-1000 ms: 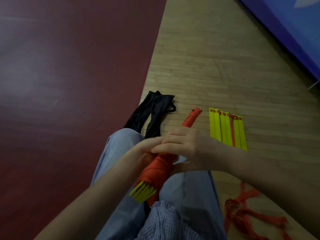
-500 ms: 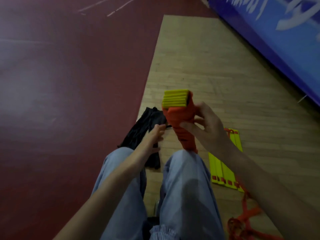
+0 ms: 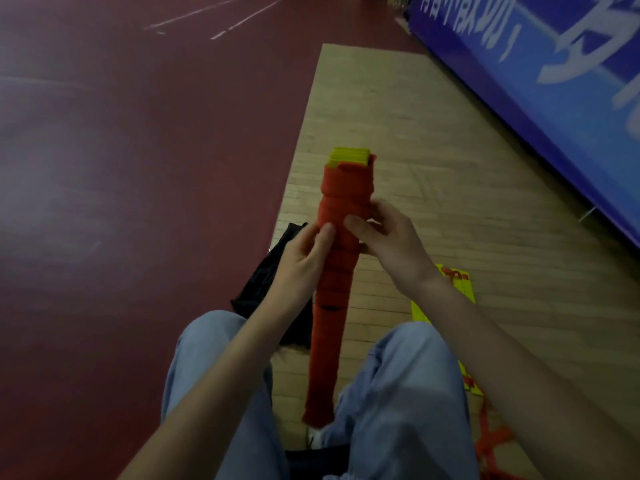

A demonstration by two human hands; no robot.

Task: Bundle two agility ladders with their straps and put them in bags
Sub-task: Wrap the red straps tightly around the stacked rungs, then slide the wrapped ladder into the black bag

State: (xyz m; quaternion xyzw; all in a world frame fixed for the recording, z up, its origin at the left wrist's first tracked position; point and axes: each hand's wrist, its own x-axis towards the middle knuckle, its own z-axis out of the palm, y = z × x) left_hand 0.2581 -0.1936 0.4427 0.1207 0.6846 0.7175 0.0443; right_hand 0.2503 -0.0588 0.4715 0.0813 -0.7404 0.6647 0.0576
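Pale wooden flooring point(image 3: 408, 140) runs away from the person's knees, with maroon floor point(image 3: 131, 174) to its left. Nearest, between the legs in blue jeans point(image 3: 398, 393), sits the lower end of the bundled ladder point(image 3: 329, 323); whether it touches the boards cannot be told. Loose orange strap point(image 3: 491, 441) lies on the floor at the right. The bundle, wound in orange strap, stands nearly upright, its long axis running from the knees up and away. The left hand point(image 3: 301, 261) and right hand point(image 3: 391, 247) grip it above the middle, thumbs pressed on the near face and fingers curled round behind. Black bags point(image 3: 263, 285) lie behind the left hand, and the second ladder point(image 3: 460, 282) lies flat beyond the right wrist. The bundle's yellow rung ends point(image 3: 349, 156) point upward. Farthest, a blue banner point(image 3: 554, 98) edges the wood.
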